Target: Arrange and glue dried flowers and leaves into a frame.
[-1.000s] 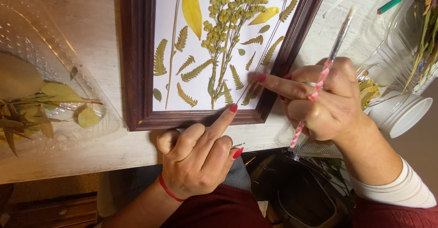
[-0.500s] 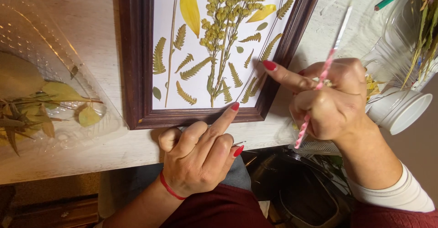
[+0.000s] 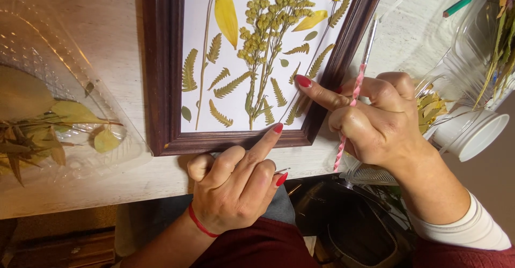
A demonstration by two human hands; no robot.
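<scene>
A dark wooden picture frame (image 3: 161, 75) lies on the pale table, holding a white sheet with pressed ferns, a yellow leaf (image 3: 225, 8) and a yellow-green flower stem (image 3: 265, 26). My left hand (image 3: 236, 187) rests at the table's front edge, its index finger stretched out with the tip on the frame's lower rail; a thin metal tool shows under its fingers. My right hand (image 3: 375, 120) grips a pink-and-white striped brush (image 3: 357, 93) and points its index finger at a fern near the sheet's lower right corner.
A clear plastic tray (image 3: 64, 101) with dried leaves sits at the left. At the right stand a clear container of dried stems (image 3: 483, 48), a white cup (image 3: 472, 134) on its side and a green pencil (image 3: 458, 3). A dark bag (image 3: 354, 230) lies below the table edge.
My right hand has lifted slightly and turned, the brush swinging more upright, with the index finger staying extended onto the sheet. My left hand has kept its place.
</scene>
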